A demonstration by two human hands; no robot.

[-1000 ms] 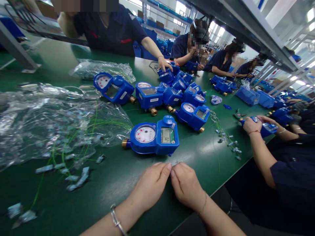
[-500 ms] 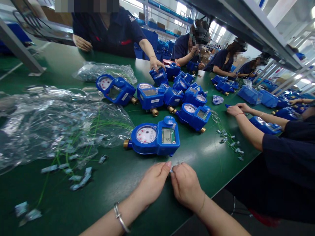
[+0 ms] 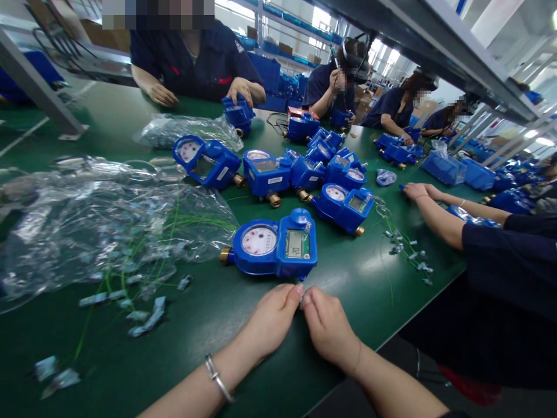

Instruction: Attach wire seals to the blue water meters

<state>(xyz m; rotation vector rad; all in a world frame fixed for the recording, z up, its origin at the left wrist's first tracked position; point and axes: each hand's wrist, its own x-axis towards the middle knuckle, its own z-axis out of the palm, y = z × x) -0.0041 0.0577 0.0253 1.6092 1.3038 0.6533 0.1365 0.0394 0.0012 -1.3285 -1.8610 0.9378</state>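
Note:
My left hand and my right hand meet at the fingertips, just in front of a blue water meter. Both are closed in a pinch around a small pale-blue piece, mostly hidden by the fingers. The meter lies face up, with a round dial, a lit digital display and a brass fitting at its left end. To the left, green wires with pale-blue tags spill from a clear plastic bag.
Several more blue meters stand behind the nearest one. Another plastic bag lies farther back. Tagged green wires lie at right, near a co-worker's hands. Across the table, another person's hand rests on a meter.
The person across the table has moved a meter leftward, toward themselves. My hands stay pinched together in nearly the same place, with the right fingers slightly shifted.

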